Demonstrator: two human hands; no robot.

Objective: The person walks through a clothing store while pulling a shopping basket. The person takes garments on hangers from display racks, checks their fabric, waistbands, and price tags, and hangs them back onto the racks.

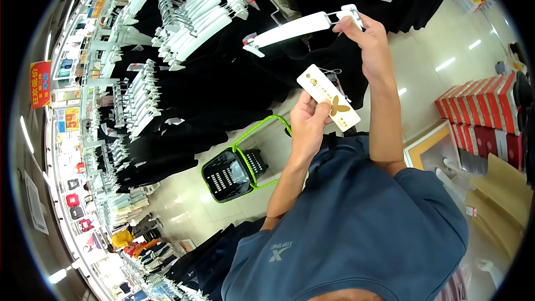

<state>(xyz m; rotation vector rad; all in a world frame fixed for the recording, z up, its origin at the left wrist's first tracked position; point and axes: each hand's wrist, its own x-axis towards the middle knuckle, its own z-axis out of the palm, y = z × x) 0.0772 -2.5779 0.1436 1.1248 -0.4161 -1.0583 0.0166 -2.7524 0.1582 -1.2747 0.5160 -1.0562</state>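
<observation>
My right hand (365, 42) is closed around the clip end of a white clip hanger (295, 30) with a metal hook. Black clothing (329, 56) hangs below that hanger, partly hidden by my hand and the tag. Between the thumb and fingers of my left hand (309, 122) is a white hang tag (329, 97) with gold print and a looped string. The tag is held tilted, its printed face towards me, just below the hanger.
Racks of black clothes (212, 89) on white hangers (195, 22) line the left. A black shopping basket (225, 175) with a lime-green handle stands on the pale tiled floor. Stacked red boxes (479, 100) and a framed panel (432, 145) are at the right.
</observation>
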